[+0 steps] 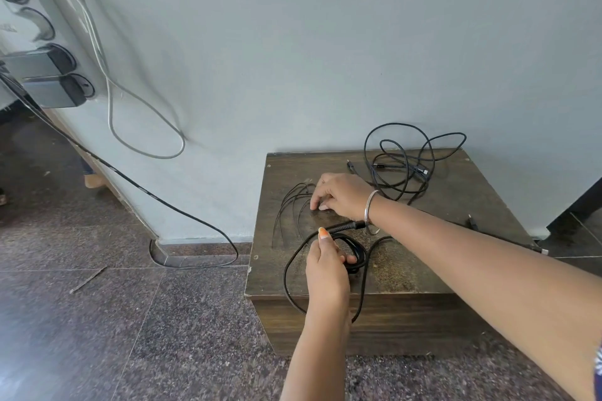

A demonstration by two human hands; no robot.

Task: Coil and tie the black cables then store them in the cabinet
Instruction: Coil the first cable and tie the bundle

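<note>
My left hand (327,265) grips the small coil (353,254) of black cable on the wooden surface (456,205), my right hand (338,194) curls over thinner strands (290,205) (limp, springy, I think), so holding the crossing loops seems best.

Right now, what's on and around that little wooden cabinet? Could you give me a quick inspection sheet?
Surface: worn wooden cabinet top, standing against the wall.
Job's things: coiled cable near the front; thin cable loose at the left; tangled cable at the back.
Clutter: nothing seen.
Hands: left hand grips the coiled cable; right hand rests on the thin cable, fingers curled.
Cables: floor cable runs from the adapters; white wire hangs on the wall.
Surroundings: grey wall, speckled floor.
</note>
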